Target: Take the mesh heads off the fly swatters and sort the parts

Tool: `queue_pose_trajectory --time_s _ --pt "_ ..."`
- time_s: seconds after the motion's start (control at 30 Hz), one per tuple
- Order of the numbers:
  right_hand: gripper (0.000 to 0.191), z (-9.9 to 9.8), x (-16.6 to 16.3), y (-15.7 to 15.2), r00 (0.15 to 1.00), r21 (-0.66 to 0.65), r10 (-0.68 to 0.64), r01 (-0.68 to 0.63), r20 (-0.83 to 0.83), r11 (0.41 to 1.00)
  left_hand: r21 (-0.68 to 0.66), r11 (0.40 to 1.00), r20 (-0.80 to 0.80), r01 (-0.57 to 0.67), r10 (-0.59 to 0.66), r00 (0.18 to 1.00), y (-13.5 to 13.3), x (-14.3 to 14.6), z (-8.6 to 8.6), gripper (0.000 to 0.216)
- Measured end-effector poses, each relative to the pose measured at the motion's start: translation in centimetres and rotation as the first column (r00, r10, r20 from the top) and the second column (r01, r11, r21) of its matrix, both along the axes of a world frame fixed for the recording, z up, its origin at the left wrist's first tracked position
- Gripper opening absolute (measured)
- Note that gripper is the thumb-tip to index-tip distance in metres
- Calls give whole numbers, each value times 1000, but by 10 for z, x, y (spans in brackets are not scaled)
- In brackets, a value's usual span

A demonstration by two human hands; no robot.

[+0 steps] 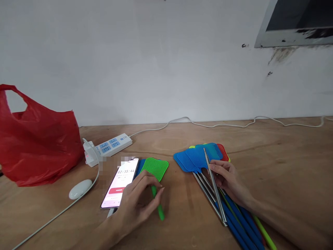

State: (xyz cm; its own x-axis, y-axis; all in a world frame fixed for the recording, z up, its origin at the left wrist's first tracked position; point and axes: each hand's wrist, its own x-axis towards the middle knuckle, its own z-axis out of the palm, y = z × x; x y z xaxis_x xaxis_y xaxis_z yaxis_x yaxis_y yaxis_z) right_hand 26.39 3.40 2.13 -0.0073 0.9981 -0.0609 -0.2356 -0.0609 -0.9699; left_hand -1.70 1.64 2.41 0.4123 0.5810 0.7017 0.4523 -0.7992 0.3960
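Note:
My right hand (226, 177) grips a thin silver metal rod (214, 187), held tilted with its narrow tip upward, between thumb and fingers. Beneath it lies a bundle of fly swatters (191, 159) with mostly blue mesh heads, a red and a yellow edge showing behind, metal shafts and coloured handles. My left hand (140, 196) curls over a green fly swatter (156, 167), thumb and fingertips close together. The swatter's green handle passes under the thumb; whether the fingertips hold anything cannot be made out. Part of a blue mesh head (140, 166) shows under the green one.
A lit phone (121, 184) showing a timer lies beside my left hand. Further left are a white power strip (111, 146) with a plug, a white rounded device (80, 189), and a red plastic bag (39, 139). A white cable (221, 125) runs along the wall.

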Motion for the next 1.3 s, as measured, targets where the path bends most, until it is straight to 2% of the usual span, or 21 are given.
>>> queue_pose_trajectory --time_s 0.1,0.27,0.47,0.6,0.77,1.03,1.17,1.3 --pt "49 0 0 0 1000 7 -11 11 -18 1000 -58 998 -11 34 -34 999 0 0 -4 23" --pt "45 0 -1 2 998 -14 -20 19 -63 1000 -266 962 129 64 -30 991 1 3 -8 33" --pt "36 0 0 1 996 0 6 -6 -93 1000 -321 947 -42 -11 -3 999 6 3 -12 9" --pt "31 3 -1 -2 993 3 33 -33 -111 999 -380 924 -117 -50 6 993 7 3 -13 15" --pt "34 3 -4 -3 980 30 168 -166 -103 986 -463 884 -180 -68 -19 983 4 4 -12 22" --pt "31 -2 -3 -8 966 103 258 -255 -16 961 -450 892 -221 -34 -74 972 -2 12 -1 19" --pt "30 -4 -3 -9 961 126 276 -278 38 952 -447 894 -202 -27 -72 977 -4 10 -5 17" --pt "25 -6 -3 -7 959 136 283 -280 1 950 -441 897 -183 -25 -63 981 -4 8 -10 16"
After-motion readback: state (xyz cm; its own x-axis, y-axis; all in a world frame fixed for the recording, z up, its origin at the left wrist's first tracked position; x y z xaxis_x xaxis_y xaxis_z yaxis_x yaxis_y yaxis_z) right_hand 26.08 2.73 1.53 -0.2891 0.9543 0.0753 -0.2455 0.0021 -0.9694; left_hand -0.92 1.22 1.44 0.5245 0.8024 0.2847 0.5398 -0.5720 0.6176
